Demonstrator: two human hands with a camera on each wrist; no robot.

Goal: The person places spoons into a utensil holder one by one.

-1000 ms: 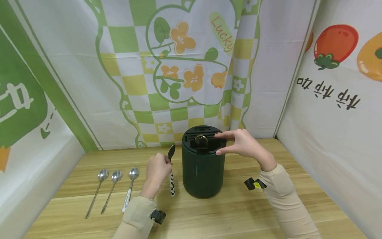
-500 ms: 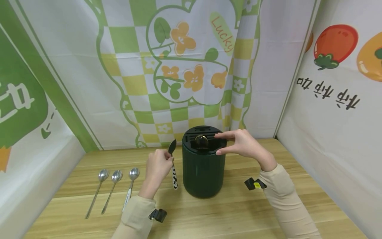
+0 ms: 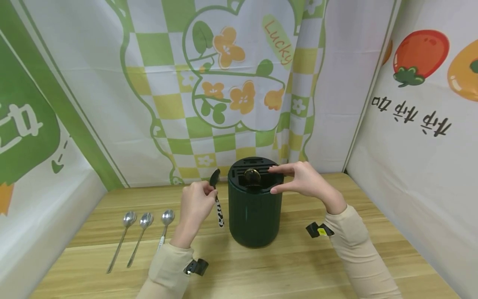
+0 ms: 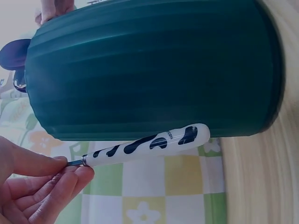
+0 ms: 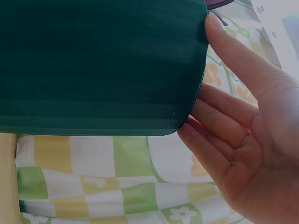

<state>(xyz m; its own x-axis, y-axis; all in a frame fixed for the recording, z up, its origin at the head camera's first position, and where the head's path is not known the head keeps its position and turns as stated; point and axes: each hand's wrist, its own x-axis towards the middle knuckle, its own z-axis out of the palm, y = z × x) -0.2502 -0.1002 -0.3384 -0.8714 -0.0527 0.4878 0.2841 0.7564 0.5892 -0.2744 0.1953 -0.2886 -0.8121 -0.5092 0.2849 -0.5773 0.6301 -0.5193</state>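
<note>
My left hand (image 3: 196, 203) pinches a spoon (image 3: 220, 214) by its thin neck, between thumb and fingers. The spoon has a dark bowl and a white handle with black cow-like patches. It hangs upright with the bowl on top, just left of the dark green utensil holder (image 3: 254, 220). In the left wrist view the patterned handle (image 4: 149, 144) overlaps the holder's lower edge. My right hand (image 3: 304, 178) rests its thumb and fingers, spread wide, against the holder's right upper rim. A dark round piece with a gold edge (image 3: 252, 176) pokes out of the holder's top opening.
Three metal spoons lie on the wooden table (image 3: 291, 270) at the left: a left one (image 3: 118, 247), a middle one (image 3: 139, 243) and a white-handled one (image 3: 166, 220), partly behind my left sleeve. A printed curtain (image 3: 179, 108) hangs close behind the holder.
My left hand has raised the patterned spoon off the table, and its handle end has swung right towards the holder. My right hand and the holder stay where they were.
</note>
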